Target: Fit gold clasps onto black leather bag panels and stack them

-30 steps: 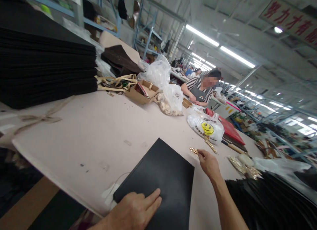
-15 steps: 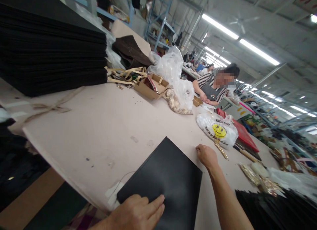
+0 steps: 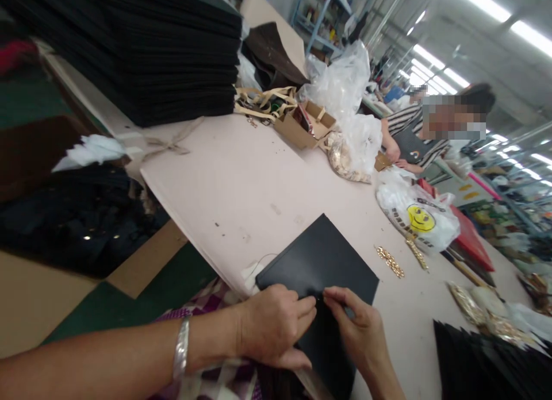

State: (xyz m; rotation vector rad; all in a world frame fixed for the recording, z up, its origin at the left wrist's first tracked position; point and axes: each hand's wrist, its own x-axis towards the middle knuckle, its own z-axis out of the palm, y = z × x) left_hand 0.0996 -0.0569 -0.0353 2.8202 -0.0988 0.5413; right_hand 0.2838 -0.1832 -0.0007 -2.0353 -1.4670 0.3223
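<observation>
Head view, read from left to right. At upper left a tall stack of black sheets (image 3: 142, 49) stands on the pale tabletop (image 3: 241, 176). At lower centre your left hand (image 3: 276, 325), a silver bracelet (image 3: 181, 348) on its wrist, rests on the near edge of the black panel (image 3: 321, 262), thumb and forefinger closed in a pinch. Touching it fingertip to fingertip, your right hand (image 3: 356, 331) is pinched likewise at the same spot on the panel; whatever small part lies between the fingers is too small to tell. The panel lies flat at the tabletop's near edge, one corner pointing up the frame. Right of it two gold chain pieces (image 3: 390, 261) lie loose, near a white bag with a yellow smiley (image 3: 420, 219). At upper right a co-worker in a striped top (image 3: 409, 130) sits at the same tabletop. Judged step: fitting or threading something at the panel's edge; the next move likely calls for fine fingertip alignment while the panel is kept from sliding.
</observation>
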